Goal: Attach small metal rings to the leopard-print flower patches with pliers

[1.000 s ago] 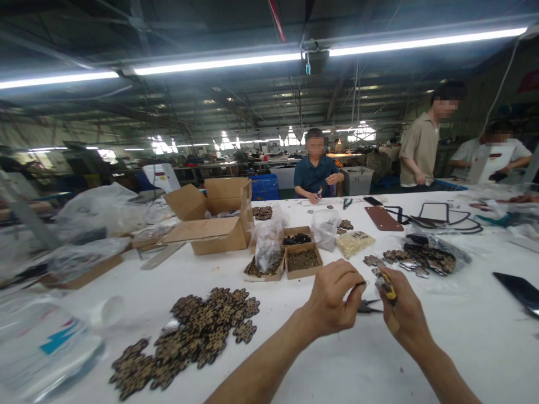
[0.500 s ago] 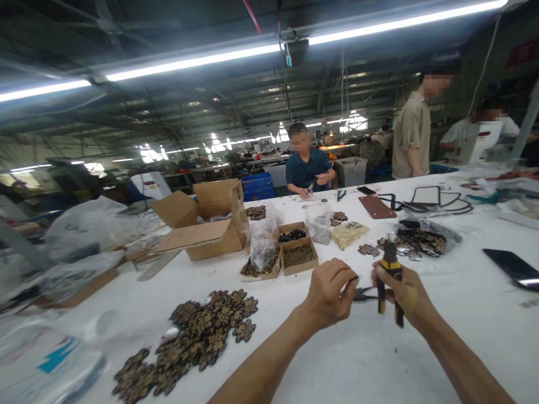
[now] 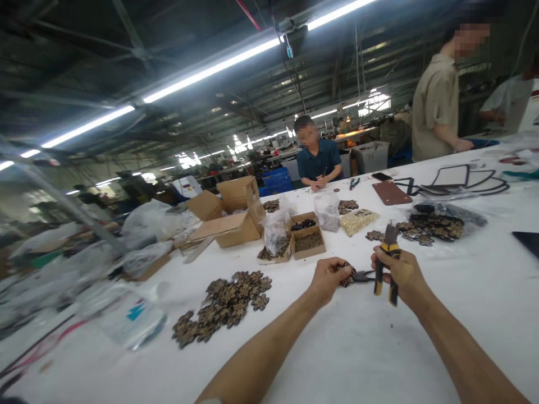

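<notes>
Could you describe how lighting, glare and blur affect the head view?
Head view: long white tube lights glare, overexposed; the dark metal roof looks murky; crumpled clear plastic bags at left look smeared; the scene slants, and bare forearms look stretched.

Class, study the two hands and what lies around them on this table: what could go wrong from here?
The pliers in the right hand might nip the left hand's fingertips, which hold the patterned piece.
The dark tool lying between the hands may get knocked.
The open box of small parts just beyond could spill if bumped.
</notes>
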Available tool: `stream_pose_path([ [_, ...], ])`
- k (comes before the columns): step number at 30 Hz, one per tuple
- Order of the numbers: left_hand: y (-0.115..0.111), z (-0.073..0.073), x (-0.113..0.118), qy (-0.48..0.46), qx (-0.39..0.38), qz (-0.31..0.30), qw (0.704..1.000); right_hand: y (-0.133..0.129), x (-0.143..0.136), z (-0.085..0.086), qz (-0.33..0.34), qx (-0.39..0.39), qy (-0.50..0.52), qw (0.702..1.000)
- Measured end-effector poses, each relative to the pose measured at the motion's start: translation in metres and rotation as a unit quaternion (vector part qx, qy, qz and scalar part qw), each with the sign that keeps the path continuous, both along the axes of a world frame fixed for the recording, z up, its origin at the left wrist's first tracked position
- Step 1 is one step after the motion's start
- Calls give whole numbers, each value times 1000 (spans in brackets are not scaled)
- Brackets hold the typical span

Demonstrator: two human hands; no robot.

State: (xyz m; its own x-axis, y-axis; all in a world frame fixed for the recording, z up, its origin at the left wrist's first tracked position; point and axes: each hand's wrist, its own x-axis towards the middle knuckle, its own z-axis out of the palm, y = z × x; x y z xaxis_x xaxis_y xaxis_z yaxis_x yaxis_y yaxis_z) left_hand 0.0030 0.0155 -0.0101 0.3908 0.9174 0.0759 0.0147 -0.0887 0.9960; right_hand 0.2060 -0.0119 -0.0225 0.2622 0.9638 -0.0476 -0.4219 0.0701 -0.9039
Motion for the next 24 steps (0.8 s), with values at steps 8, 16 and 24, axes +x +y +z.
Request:
stream_pose_path([
  [8,-39,7,-18,-164,-250,-7,954,0,9,-16,-14,-31,35,999],
  [16,-93,12,-17,-180,-271,80,942,-10,12,-26,23,-39,50,998],
  [24,-120,12,-45,-62,-240,199,948,5,21,-58,14,-56,28,998],
])
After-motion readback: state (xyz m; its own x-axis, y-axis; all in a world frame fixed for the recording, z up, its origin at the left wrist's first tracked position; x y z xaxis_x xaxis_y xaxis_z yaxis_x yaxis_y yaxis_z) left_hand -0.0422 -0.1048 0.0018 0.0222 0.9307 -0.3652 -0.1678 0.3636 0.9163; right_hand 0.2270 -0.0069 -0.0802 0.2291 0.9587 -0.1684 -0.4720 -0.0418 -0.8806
